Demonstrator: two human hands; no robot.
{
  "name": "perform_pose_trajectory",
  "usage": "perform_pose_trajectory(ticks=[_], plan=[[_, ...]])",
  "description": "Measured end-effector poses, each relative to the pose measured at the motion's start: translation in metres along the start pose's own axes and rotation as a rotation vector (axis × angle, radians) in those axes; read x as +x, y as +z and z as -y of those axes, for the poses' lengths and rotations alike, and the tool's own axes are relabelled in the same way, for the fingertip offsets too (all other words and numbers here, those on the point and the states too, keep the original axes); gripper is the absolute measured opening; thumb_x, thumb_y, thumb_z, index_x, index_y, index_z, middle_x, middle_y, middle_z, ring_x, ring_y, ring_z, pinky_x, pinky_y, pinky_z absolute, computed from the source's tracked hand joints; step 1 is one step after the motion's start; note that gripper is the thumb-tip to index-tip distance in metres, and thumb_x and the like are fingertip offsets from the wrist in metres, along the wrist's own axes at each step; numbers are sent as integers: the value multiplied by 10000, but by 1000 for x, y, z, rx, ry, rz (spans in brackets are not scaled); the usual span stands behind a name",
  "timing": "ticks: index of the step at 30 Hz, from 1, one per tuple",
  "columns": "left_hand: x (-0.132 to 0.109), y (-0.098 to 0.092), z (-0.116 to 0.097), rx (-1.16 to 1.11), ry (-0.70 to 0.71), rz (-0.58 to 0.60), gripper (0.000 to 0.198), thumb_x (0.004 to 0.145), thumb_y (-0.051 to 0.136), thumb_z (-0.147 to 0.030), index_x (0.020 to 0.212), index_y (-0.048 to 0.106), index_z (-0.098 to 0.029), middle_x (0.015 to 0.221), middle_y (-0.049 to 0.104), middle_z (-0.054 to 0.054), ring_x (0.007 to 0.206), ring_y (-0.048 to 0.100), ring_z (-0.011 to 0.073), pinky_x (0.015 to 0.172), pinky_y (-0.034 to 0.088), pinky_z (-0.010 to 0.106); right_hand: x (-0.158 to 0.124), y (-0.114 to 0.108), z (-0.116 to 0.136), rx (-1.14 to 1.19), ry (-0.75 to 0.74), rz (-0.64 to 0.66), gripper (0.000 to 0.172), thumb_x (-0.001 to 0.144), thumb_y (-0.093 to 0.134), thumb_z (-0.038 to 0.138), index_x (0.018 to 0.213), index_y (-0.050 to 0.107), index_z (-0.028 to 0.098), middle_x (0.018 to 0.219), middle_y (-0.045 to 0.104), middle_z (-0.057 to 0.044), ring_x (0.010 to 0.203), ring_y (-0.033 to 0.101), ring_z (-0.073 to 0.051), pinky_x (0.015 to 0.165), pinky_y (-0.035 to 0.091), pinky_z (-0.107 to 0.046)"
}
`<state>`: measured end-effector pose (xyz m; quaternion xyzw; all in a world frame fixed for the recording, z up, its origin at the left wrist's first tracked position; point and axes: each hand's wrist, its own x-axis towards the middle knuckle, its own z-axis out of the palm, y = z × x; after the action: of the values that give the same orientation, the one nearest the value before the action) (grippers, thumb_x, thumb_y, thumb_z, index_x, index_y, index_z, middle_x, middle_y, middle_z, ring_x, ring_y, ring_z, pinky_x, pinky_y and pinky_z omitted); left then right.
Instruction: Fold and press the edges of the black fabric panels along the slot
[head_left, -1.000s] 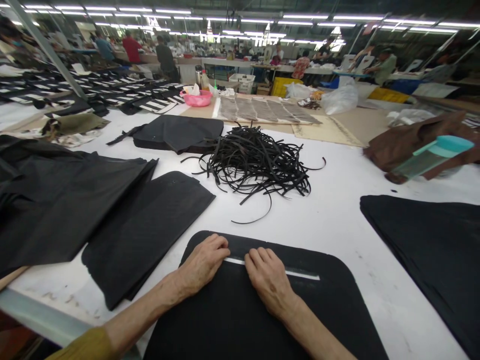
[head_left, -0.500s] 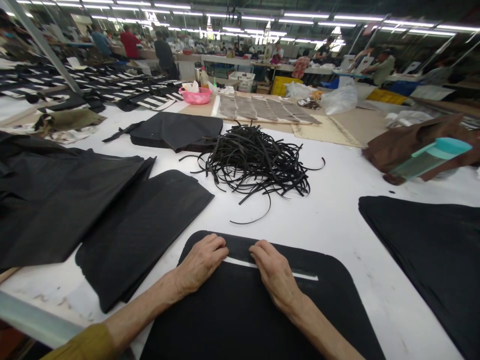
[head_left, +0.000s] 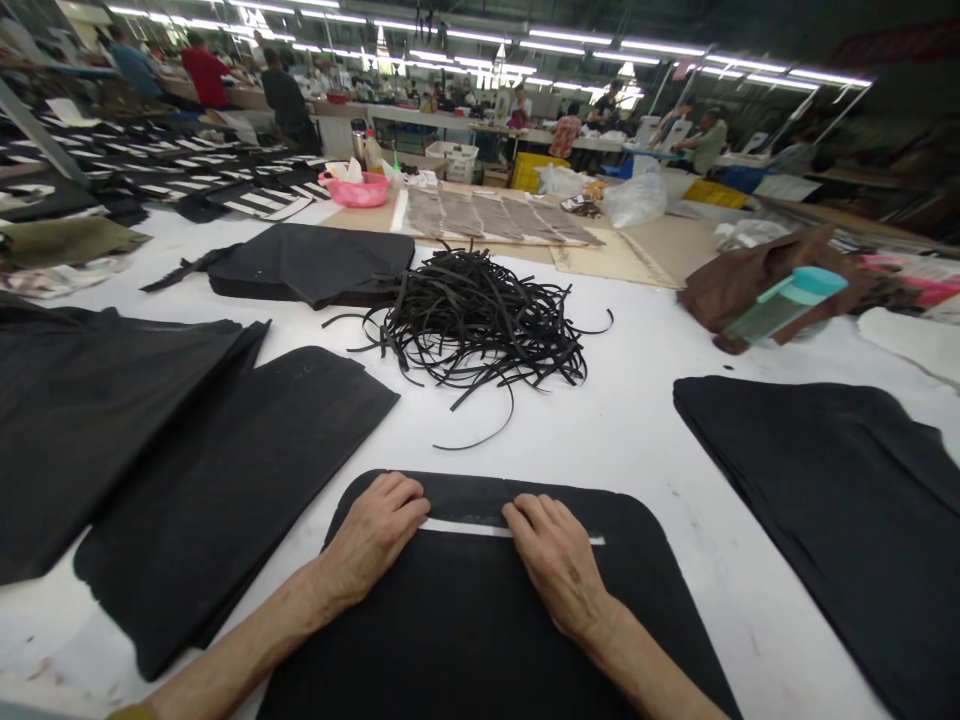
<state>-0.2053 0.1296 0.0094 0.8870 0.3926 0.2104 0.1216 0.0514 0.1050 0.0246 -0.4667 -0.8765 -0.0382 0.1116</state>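
A black fabric panel (head_left: 480,620) with rounded corners lies on the white table right in front of me. A narrow white slit (head_left: 469,527) runs across its upper part. My left hand (head_left: 371,540) rests on the panel at the slit's left end, fingers curled down onto the cloth. My right hand (head_left: 559,565) lies flat on the panel over the slit's right part, fingers stretched and pressing. Neither hand holds anything. A tangled heap of black strips (head_left: 472,320) sits beyond the panel.
Stacks of black fabric pieces lie to the left (head_left: 225,470) and right (head_left: 832,500). A folded black piece (head_left: 315,262), a pink bowl (head_left: 356,188), a brown cloth (head_left: 757,280) and a teal-lidded bottle (head_left: 784,303) stand farther back. People work at distant tables.
My right hand has slid to the right along the slit, baring more of the white line between the hands. The view has swung slightly right.
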Motion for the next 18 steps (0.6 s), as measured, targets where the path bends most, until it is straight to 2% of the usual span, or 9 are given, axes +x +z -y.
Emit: perform_pose_trajectory(ticks=[4,8,18], plan=[[-1,0,0,-3,-4,-4,175,898,372,-148,893,544,-180,917,534,46,838,461,173,748,386,333,-16,-6,-13,94,171,11,181,887,414,133,919,587,173,857,543,-49,770,486,-176,699,402,-307],[1,-1,0,-7,-22,35,175,900,363,-155,869,533,-185,929,522,40,860,459,176,767,383,335,-20,-12,-20,159,272,71,144,887,450,160,839,582,191,844,540,-27,780,493,-163,719,404,-291],[6,-7,-4,-31,-84,106,169,902,356,-165,814,498,-185,907,498,35,838,443,182,755,366,343,-18,-13,-25,218,327,110,154,898,448,188,780,546,198,814,534,-13,781,495,-163,721,386,-291]])
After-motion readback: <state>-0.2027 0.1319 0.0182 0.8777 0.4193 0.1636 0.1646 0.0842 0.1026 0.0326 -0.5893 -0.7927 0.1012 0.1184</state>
